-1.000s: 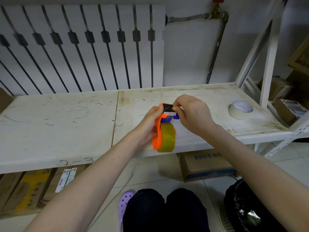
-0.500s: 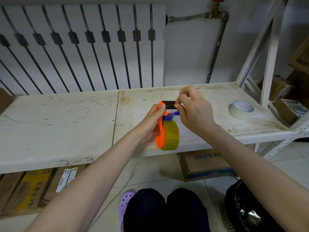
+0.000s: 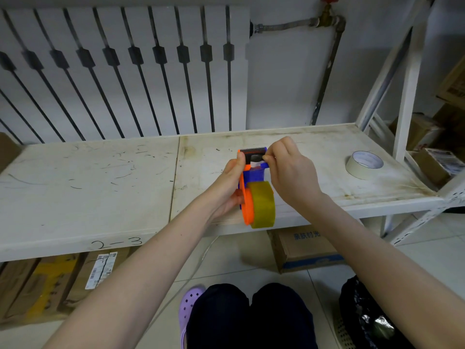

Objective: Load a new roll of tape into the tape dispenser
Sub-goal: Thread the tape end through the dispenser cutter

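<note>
Gripping dispenser [image 3: 247, 200] in left hand [image 3: 227, 187], above front edge of shelf [image 3: 100, 197], roll [image 3: 263, 205] mounted on it. Pinching tape [image 3: 259, 160] with right hand [image 3: 292, 172] just below toothed blade [image 3: 253, 149].

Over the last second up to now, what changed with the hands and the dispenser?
The right hand rose slightly, and the tape dispenser tipped so its serrated blade came up a little; the fingertips keep pinching at the blue tab below it. Nothing was let go. Unchanged: the left hand grips the dispenser, the yellowish roll sits on it, the beige roll lies on the shelf.
</note>
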Available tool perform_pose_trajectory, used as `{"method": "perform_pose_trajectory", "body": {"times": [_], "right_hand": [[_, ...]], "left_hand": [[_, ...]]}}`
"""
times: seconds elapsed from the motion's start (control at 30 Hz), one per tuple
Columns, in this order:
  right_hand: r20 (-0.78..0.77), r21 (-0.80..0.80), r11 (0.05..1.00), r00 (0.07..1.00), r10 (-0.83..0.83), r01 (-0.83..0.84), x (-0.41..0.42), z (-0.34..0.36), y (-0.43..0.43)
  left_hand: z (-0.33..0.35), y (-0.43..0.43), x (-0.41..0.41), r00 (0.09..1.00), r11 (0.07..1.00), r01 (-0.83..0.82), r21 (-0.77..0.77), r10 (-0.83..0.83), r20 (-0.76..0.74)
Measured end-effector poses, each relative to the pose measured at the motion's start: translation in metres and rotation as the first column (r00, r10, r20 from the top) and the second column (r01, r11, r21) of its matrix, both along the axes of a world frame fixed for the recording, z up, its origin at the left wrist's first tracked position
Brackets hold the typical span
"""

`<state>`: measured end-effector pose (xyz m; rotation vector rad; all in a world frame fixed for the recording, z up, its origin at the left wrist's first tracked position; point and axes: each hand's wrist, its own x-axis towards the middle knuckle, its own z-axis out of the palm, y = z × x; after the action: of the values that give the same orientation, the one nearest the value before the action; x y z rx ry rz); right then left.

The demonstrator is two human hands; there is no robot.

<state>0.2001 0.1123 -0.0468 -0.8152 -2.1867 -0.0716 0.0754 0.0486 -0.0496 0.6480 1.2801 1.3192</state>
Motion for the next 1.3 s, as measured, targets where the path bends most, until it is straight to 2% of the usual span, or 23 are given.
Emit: {"method": "perform_pose_trajectory", "body": {"times": [0.1,0.2,0.33,0.4,0.47,0.53,0.63,0.7,0.8,0.9,0.93,1.03,1.07,1.17,1.3], "right_hand": [[0.046,0.023,0.999,0.998,0.047,-0.048,0.003,-0.003,0.001],[0.064,0.001,0.996,0.994,0.091,-0.091,0.006,-0.004,-0.001],[0.048,-0.004,0.997,0.996,0.077,-0.077,0.004,-0.002,0.0],[0.04,0.0,0.999,0.998,0.039,-0.039,0.002,0.0,0.004],[0.046,-0.002,1.0,0.999,0.006,-0.006,0.001,0.002,0.008],[0.075,-0.033,0.999,0.997,-0.026,0.028,0.0,0.004,0.009],[0.152,-0.138,0.985,0.985,-0.085,0.106,-0.006,0.011,0.008],[0.177,-0.188,0.973,0.979,-0.104,0.137,-0.01,0.016,0.01],[0.233,-0.254,0.946,0.962,-0.144,0.203,-0.014,0.019,0.015],[0.257,-0.232,0.933,0.942,-0.215,0.276,-0.011,0.019,0.03],[0.257,-0.224,0.927,0.936,-0.241,0.3,-0.008,0.018,0.035],[0.288,-0.253,0.899,0.915,-0.283,0.358,-0.002,0.01,0.044],[0.301,-0.262,0.891,0.908,-0.29,0.371,-0.002,0.008,0.045],[0.335,-0.29,0.865,0.89,-0.31,0.41,-0.002,0.004,0.045],[0.356,-0.313,0.846,0.879,-0.318,0.432,-0.002,0.004,0.045]], "left_hand": [[-0.002,0.005,0.001,0.999,0.993,-0.032,-0.115,0.036,0.028],[-0.005,0.007,0.002,0.997,0.984,-0.045,-0.171,0.034,-0.066],[-0.015,0.002,0.002,0.981,0.973,-0.168,-0.155,0.151,-0.12],[-0.023,0.0,0.001,0.947,0.969,-0.236,-0.077,0.212,-0.24],[-0.026,-0.005,0.006,0.865,0.973,-0.229,0.024,0.214,-0.454],[-0.027,-0.01,0.013,0.741,0.981,-0.181,0.071,0.183,-0.646],[-0.034,-0.011,0.024,0.539,0.99,-0.141,0.0,0.076,-0.839],[-0.038,-0.008,0.028,0.439,0.982,-0.19,-0.017,0.069,-0.896],[-0.036,-0.004,0.029,0.355,0.969,-0.242,0.059,0.145,-0.923],[-0.032,-0.001,0.024,0.219,0.97,-0.216,0.112,0.16,-0.962],[-0.029,0.0,0.022,0.205,0.975,-0.196,0.107,0.147,-0.968],[-0.02,0.001,0.019,0.303,0.988,-0.151,0.017,0.062,-0.951],[-0.018,0.002,0.019,0.308,0.99,-0.142,-0.008,0.036,-0.951],[-0.015,0.003,0.021,0.275,0.989,-0.147,-0.03,0.012,-0.961],[-0.022,0.002,0.024,0.238,0.988,-0.153,0.019,0.056,-0.97]]}}
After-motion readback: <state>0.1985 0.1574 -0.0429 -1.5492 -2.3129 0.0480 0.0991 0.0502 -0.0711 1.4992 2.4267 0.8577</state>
